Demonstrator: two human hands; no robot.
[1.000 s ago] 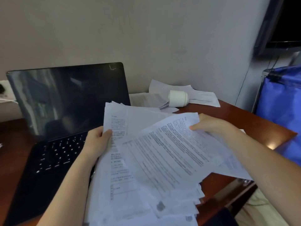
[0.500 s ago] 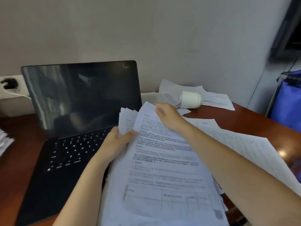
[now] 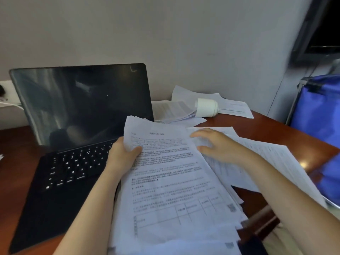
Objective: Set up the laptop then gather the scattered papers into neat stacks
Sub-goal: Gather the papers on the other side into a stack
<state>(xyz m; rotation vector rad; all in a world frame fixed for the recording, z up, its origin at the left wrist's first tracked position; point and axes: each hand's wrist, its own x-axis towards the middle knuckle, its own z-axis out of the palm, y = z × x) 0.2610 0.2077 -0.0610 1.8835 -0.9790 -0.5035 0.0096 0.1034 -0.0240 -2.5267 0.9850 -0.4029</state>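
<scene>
A black laptop [image 3: 77,126] stands open on the wooden desk [image 3: 266,133], its screen dark. My left hand [image 3: 123,157] grips the left edge of a thick stack of printed papers [image 3: 174,190], thumb on the top sheet. My right hand [image 3: 215,146] hovers with spread, relaxed fingers over loose sheets [image 3: 272,159] fanned out to the right of the stack. More papers [image 3: 184,107] lie at the back of the desk by the wall.
A white cylindrical container [image 3: 207,107] lies on its side on the far papers. A blue bag [image 3: 320,111] stands at the desk's right end. A wall socket with a white cable [image 3: 7,102] sits behind the laptop on the left.
My right hand laid a sheet on top of the stack, then let go and moved right over the loose sheets. The left hand kept its grip on the stack.
</scene>
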